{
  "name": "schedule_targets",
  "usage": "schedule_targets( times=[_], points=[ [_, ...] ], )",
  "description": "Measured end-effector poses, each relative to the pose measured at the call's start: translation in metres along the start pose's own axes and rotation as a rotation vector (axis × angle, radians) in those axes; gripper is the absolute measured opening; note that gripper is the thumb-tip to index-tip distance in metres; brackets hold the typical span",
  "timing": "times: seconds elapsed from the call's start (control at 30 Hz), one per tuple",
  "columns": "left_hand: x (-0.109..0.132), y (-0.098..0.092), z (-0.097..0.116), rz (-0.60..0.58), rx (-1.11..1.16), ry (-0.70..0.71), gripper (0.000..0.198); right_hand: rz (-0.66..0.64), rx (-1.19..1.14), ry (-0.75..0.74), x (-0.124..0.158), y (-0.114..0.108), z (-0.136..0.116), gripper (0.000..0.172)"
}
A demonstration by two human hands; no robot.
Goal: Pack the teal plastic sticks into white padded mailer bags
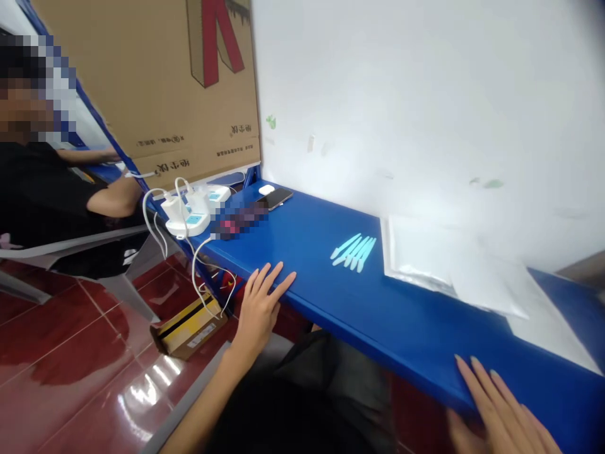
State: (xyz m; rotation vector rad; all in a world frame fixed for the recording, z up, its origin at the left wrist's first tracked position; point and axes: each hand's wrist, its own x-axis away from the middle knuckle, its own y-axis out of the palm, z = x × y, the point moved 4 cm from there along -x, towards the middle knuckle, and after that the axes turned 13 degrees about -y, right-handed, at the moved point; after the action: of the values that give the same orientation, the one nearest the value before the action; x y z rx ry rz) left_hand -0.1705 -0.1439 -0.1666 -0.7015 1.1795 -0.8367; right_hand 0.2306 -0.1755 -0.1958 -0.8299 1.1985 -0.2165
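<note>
My left hand (261,302) rests on the front edge of the blue table (312,277), fingers stretched out and holding nothing. Farther right, my right hand (503,410) lies at the same edge with its fingers extended, also holding nothing; part of it is cut off by the frame. Several light-blue slim sticks with wider ends (354,252) lie side by side on the table between the hands, apart from both. Behind and right of them is a stack of clear plastic bags or sheets (425,252), with a white sheet (548,315) next to it.
At the table's left end are a phone (275,198), a small white case (266,189), a blurred-out object (241,219) and white power strips (189,224) with cables. A cardboard panel (165,82) stands behind them. A person (47,195) sits at left. A box (189,328) lies on the floor.
</note>
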Motion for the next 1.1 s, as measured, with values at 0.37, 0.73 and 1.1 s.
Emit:
schedule_targets(
  times=[0.37, 0.73, 1.1],
  points=[
    [0.005, -0.007, 0.003, 0.044, -0.045, -0.002, 0.07, -0.08, -0.003, -0.006, -0.007, -0.01, -0.019, 0.054],
    [0.063, 0.029, 0.072, 0.053, -0.045, -0.266, 0.101, -0.091, 0.026, -0.024, -0.008, -0.009, -0.021, 0.055],
    [0.061, 0.025, 0.068, 0.055, -0.064, -0.215, 0.099, -0.101, 0.034, -0.02, -0.007, -0.005, -0.019, 0.058]
  ],
)
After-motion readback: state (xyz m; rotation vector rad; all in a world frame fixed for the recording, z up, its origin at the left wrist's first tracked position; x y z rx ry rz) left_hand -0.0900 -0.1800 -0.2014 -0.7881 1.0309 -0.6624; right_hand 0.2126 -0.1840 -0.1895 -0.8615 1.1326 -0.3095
